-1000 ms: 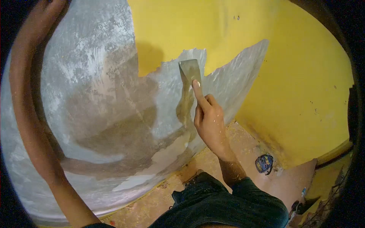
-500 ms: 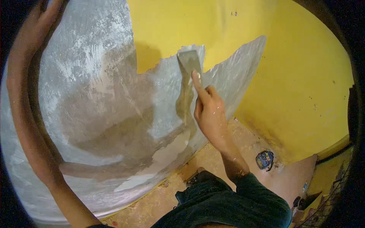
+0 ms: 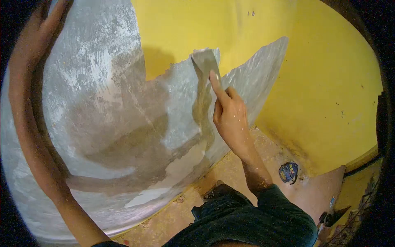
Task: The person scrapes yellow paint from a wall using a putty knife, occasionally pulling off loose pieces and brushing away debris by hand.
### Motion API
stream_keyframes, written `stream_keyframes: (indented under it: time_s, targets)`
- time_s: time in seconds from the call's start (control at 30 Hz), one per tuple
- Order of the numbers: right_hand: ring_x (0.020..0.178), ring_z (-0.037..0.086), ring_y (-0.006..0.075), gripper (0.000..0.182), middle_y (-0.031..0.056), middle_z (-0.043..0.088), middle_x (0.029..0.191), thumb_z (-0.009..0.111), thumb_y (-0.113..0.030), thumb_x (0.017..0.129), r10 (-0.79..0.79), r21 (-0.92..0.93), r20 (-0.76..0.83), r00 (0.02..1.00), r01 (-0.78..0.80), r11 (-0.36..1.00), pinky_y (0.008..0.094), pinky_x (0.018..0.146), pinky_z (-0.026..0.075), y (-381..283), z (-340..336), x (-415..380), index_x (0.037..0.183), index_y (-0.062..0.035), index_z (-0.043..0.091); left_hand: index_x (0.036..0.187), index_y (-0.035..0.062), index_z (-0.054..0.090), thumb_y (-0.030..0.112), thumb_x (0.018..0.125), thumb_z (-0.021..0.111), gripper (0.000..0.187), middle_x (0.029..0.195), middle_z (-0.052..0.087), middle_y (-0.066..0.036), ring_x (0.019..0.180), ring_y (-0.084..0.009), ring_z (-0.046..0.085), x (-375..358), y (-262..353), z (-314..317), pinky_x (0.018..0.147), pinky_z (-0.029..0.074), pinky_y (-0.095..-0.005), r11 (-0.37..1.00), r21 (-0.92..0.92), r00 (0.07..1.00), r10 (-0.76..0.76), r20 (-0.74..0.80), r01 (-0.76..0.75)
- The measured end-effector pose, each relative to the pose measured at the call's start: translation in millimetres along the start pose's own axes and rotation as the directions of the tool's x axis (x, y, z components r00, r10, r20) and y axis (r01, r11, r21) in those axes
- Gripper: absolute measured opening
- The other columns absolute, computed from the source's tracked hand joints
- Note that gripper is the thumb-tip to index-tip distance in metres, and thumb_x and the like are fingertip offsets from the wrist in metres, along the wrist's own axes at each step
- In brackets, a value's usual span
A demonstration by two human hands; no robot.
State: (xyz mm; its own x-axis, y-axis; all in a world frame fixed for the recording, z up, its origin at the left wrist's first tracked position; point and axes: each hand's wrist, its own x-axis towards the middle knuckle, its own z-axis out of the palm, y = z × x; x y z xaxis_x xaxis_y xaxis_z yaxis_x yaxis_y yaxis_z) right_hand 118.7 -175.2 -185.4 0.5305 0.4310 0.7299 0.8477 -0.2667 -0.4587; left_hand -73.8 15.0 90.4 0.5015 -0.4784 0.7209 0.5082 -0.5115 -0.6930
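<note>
My right hand (image 3: 232, 117) is closed round a putty knife (image 3: 205, 64), with the index finger stretched along the back of its blade. The blade's wide edge lies against the wall, where a grey bared patch (image 3: 181, 103) meets the yellow paint (image 3: 177, 29) at a ragged border. Paint flecks dot this hand and forearm. At the upper left, my left hand (image 3: 51, 20) is raised against the grey wall, thumb apart from the rest; the frame's edge cuts off its fingertips. No object shows in it.
Another yellow wall (image 3: 329, 90) meets this one at a corner on the right. On the brownish floor (image 3: 267, 144) sits a dark blue bag-like item (image 3: 288, 172) with yellow marks. Dark wiry clutter (image 3: 356, 224) is at the lower right.
The putty knife has shifted slightly up along the paint border and its blade has tilted a little. My right hand is slightly farther right in view. My left hand stays put.
</note>
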Motion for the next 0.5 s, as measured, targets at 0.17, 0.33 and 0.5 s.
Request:
stream_keyframes:
  time_s: [0.17,0.33,0.5]
  targets:
    - [0.066,0.051,0.0361,0.075,0.0190,0.047,0.075,0.055,0.011,0.083,0.018,0.010,0.007,1.000,-0.018,1.000,0.0460,0.063,0.044,6,4,4,0.152,-0.0171,0.046,0.148,0.0062,0.046,0.074,0.090,0.043,0.089,0.152,0.033,-0.039,0.144,-0.0537,0.027,-1,-9,4,0.115,0.019,-0.0690,0.998,0.056,0.999,0.036,0.014,-0.037]
    - [0.066,0.051,0.0354,0.074,0.0183,0.046,0.074,0.055,0.011,0.083,-0.012,-0.015,0.016,1.000,0.012,1.000,0.0450,0.064,0.044,12,6,-7,0.152,-0.0174,0.047,0.148,0.0061,0.045,0.075,0.090,0.042,0.090,0.152,0.033,-0.038,0.144,-0.0536,0.027,-1,4,-4,0.114,0.020,-0.0693,1.000,-0.025,1.000,-0.017,-0.005,0.016]
    - [0.067,0.052,0.0352,0.074,0.0180,0.046,0.074,0.055,0.010,0.084,0.019,0.006,-0.018,1.000,-0.019,1.000,0.0447,0.064,0.045,-1,-1,7,0.151,-0.0178,0.047,0.148,0.0059,0.045,0.075,0.090,0.042,0.091,0.153,0.033,-0.038,0.144,-0.0540,0.027,1,3,-5,0.114,0.020,-0.0691,1.000,0.009,1.000,-0.003,0.020,0.003]
